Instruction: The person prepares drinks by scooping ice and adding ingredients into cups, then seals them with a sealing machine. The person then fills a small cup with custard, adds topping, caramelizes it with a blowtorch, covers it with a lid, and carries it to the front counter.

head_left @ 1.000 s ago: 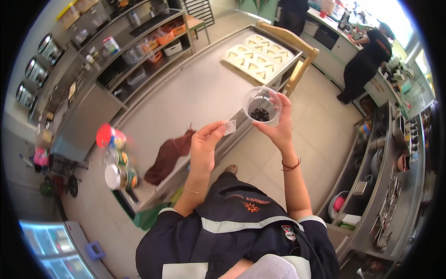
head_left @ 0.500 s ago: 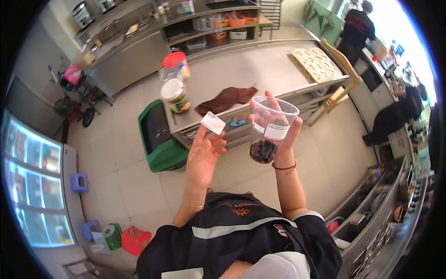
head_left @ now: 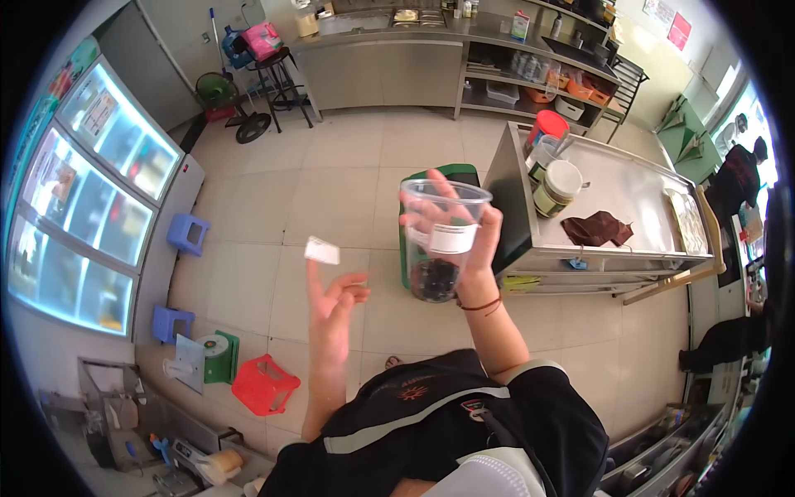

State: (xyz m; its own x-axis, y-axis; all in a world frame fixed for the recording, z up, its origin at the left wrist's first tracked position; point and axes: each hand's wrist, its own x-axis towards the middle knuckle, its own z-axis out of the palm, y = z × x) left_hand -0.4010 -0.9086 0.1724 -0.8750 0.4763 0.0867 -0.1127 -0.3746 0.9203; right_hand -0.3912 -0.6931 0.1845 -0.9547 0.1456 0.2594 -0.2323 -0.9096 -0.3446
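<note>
A small white sticker label [head_left: 322,251] clings to the raised index fingertip of my left hand [head_left: 331,311]; the other fingers are loosely curled and touch nothing else. My right hand [head_left: 480,253] is wrapped around a clear plastic cup [head_left: 424,240] from behind and the right side. Dark, round pieces [head_left: 436,279] lie in the bottom of the cup. On its front is a white printed label [head_left: 452,238], too small to read. The cup is held nearly upright, without a lid, apart from my left hand.
To the right, a steel table [head_left: 629,170] bears jars [head_left: 559,186], a brown cloth [head_left: 596,229] and a pale tray [head_left: 686,219]. A green bin [head_left: 410,257] stands beside it. Lit fridges [head_left: 91,199], blue stools [head_left: 189,234] and a red stool [head_left: 265,385] are left. Co-workers [head_left: 737,178] stand far right.
My view has turned left, so the table now sits farther right and the fridges show more fully. Both hands have swung left with it, still holding the label and the cup.
</note>
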